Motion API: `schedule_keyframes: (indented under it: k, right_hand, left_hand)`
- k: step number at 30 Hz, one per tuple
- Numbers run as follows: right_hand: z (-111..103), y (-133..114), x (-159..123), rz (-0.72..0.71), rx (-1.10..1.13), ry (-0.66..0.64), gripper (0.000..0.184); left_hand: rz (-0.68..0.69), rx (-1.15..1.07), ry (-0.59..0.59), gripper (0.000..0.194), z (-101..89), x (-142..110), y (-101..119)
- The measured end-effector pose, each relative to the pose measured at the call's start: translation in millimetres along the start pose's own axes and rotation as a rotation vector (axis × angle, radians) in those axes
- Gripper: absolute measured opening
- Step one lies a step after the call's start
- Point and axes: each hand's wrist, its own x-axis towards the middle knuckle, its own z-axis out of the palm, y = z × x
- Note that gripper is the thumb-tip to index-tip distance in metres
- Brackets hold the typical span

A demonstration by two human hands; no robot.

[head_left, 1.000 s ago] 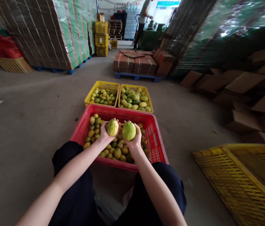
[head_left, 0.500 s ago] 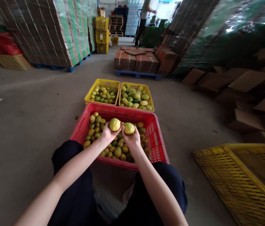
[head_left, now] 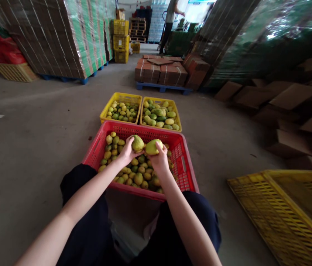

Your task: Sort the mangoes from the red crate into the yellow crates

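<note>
Turned over in half a second, the left fruit (head_left: 138, 143) and the right fruit (head_left: 152, 148)! Left hand (head_left: 127, 152) grips its one, thumb at the upper left, fingers underneath; right hand (head_left: 159, 158) clasps the other, thumb laid over its right end. They're close together, held above the red crate (head_left: 175, 138) and its loose pile. Past its far edge, two yellow crates (head_left: 178, 112) stand side by side on concrete floor (head_left: 47, 125). Floor spreads wide off the left edge; rightward, it reaches a slatted yellow crate (head_left: 277, 207).
</note>
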Motion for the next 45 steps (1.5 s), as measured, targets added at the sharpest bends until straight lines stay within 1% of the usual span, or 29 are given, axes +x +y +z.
schedule_keyframes:
  k: [1, 3, 4, 6, 8, 10, 11, 12, 14, 16, 18, 19, 20, 22, 24, 26, 28, 30, 32, 34, 36, 39, 41, 42, 45]
  right_hand:
    - [0, -2, -1, -0.140, -0.136, 0.017, 0.054]
    - [0, -7, -2, -0.394, -0.470, 0.047, 0.065]
    - [0, -10, -3, -0.479, -0.635, 0.035, 0.066]
    - [-1, -16, -4, -0.609, -0.909, 0.004, 0.062]
    - [-3, -21, -4, -0.729, -1.075, -0.027, 0.056]
    - [-5, -22, -5, -0.839, -1.158, -0.050, 0.053]
    - [-6, -21, -5, -0.881, -1.180, -0.057, 0.052]
    - [-7, -20, -6, -0.911, -1.192, -0.064, 0.052]
    - [-8, -16, -7, -0.934, -1.200, -0.084, 0.052]
    - [-8, -13, -8, -0.915, -1.182, -0.103, 0.054]
    - [-6, -12, -10, -0.861, -1.110, -0.109, 0.058]
    - [-5, -12, -11, -0.823, -1.049, -0.109, 0.060]
    - [-4, -13, -12, -0.778, -0.977, -0.110, 0.062]
    - [0, -15, -14, -0.667, -0.815, -0.112, 0.061]
    - [3, -16, -16, -0.508, -0.619, -0.117, 0.055]
    - [6, -17, -17, -0.296, -0.376, -0.151, 0.045]
    - [8, -16, -19, -0.057, -0.135, -0.211, 0.040]
    - [8, -15, -22, 0.144, 0.039, -0.244, 0.040]
    - [7, -13, -24, 0.278, 0.147, -0.224, 0.040]
    - [6, -12, -26, 0.348, 0.208, -0.183, 0.038]
    - [4, -11, -27, 0.380, 0.235, -0.158, 0.038]
    - [0, -10, -24, 0.390, 0.249, -0.126, 0.037]
    - [-3, -9, -19, 0.393, 0.254, -0.047, 0.034]
    - [-6, -8, -17, 0.393, 0.255, 0.014, 0.032]
    - [-14, -6, -11, 0.396, 0.259, 0.228, 0.026]
  left_hand:
    - [0.114, 0.153, 0.005, 0.022, -1.3, 0, 0]
    - [0.393, 0.485, -0.024, 0.037, -5.4, 0, -1]
    - [0.541, 0.646, -0.056, 0.044, -8.0, 0, -1]
    - [0.825, 0.931, -0.125, 0.051, -13.7, -2, -1]
    - [1.052, 1.145, -0.170, 0.051, -19.1, -4, 0]
    - [1.200, 1.268, -0.195, 0.046, -23.4, -6, 1]
    - [1.244, 1.298, -0.204, 0.044, -25.0, -6, 1]
    - [1.270, 1.313, -0.215, 0.043, -26.3, -6, 1]
    - [1.277, 1.311, -0.230, 0.042, -27.6, -6, 0]
    - [1.246, 1.263, -0.238, 0.042, -27.2, -5, 0]
    - [1.163, 1.140, -0.232, 0.045, -25.1, -4, 1]
    - [1.082, 1.043, -0.238, 0.047, -23.4, -4, 3]
    - [0.970, 0.921, -0.254, 0.049, -21.6, -4, 5]
    - [0.686, 0.618, -0.314, 0.050, -17.5, -5, 9]
    - [0.409, 0.298, -0.369, 0.050, -13.9, -8, 13]
    - [0.190, 0.049, -0.368, 0.049, -11.5, -11, 17]
    - [0.005, -0.103, -0.329, 0.047, -10.6, -14, 17]
    - [-0.131, -0.194, -0.280, 0.047, -10.9, -15, 16]
    - [-0.209, -0.256, -0.246, 0.047, -11.7, -16, 13]
    - [-0.254, -0.294, -0.228, 0.046, -12.5, -15, 11]
    - [-0.273, -0.307, -0.216, 0.045, -13.3, -13, 11]
    - [-0.252, -0.273, -0.207, 0.042, -16.5, -6, 11]
    - [-0.263, -0.157, -0.191, 0.039, -20.9, 1, 7]
    - [-0.295, -0.063, -0.163, 0.039, -24.0, 5, 2]
    - [-0.450, 0.203, -0.046, 0.037, -36.6, 11, -21]
